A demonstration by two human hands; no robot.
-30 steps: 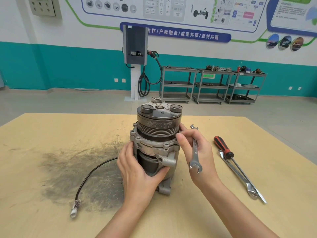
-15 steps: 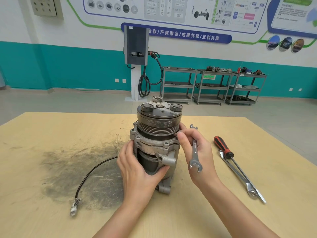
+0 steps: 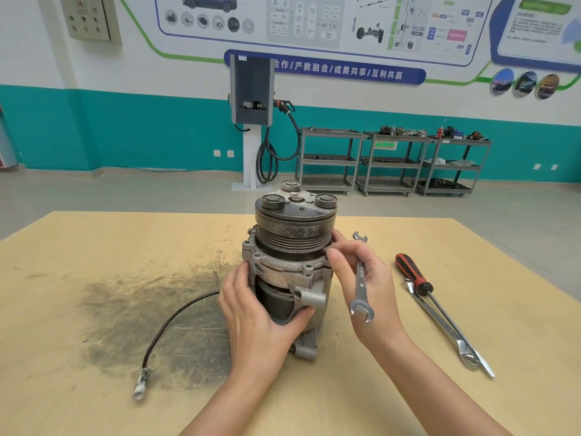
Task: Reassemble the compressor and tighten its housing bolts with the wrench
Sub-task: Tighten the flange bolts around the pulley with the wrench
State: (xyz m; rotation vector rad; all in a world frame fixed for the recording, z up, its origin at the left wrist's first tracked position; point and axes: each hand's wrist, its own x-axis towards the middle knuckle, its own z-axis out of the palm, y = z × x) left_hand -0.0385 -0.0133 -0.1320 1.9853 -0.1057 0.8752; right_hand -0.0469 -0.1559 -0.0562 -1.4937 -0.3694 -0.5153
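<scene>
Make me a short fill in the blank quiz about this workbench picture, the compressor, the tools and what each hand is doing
1. The compressor stands upright on the wooden ____.
2. The right hand holds a ____ while its fingertips touch the compressor.
3. The left hand grips the compressor's ____ half.
4. The screwdriver lying on the right has a red and ____ handle.

Missing words: table; wrench; lower; black

Both forearms are bare to the frame's edge, and the hands (image 3: 366, 280) wear no gloves or rings.
</scene>
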